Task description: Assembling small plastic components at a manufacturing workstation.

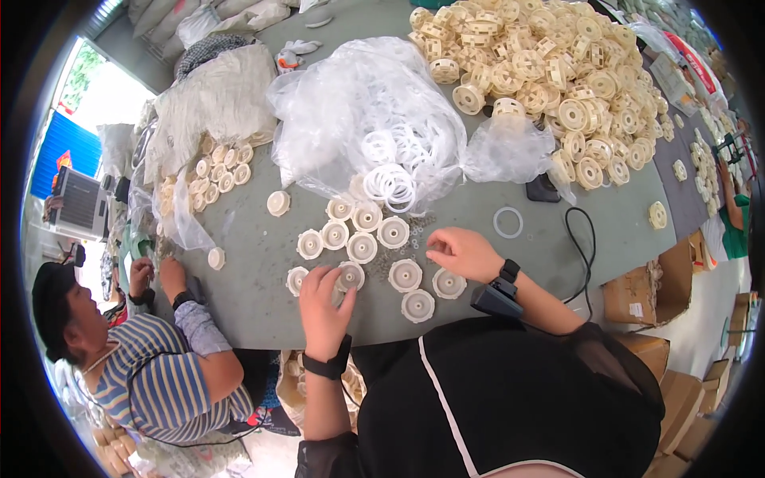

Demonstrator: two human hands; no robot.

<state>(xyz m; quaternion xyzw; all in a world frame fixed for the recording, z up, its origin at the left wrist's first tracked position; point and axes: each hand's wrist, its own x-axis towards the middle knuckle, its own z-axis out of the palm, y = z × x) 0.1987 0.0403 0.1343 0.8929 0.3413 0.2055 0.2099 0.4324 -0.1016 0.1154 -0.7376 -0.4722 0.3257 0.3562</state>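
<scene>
My left hand (323, 301) rests on the grey-green table (247, 263), its fingers on a cream plastic disc (351, 275). My right hand (462, 252) hovers with fingers pinched over a patch of small grey metal washers (390, 256). Around both hands lie several round cream discs (362, 247), flat on the table. Behind them a clear plastic bag (370, 119) holds white rubber rings (390, 179). One loose ring (508, 222) lies to the right. Whether the right fingers hold a washer I cannot tell.
A big heap of cream wheel-like parts (550, 72) fills the far right. A black cable (586, 247) and a small black device (542, 189) lie near the table edge. Another person in a striped shirt (159, 374) sits at the left beside more discs (215, 171). Cardboard boxes (645, 295) stand right.
</scene>
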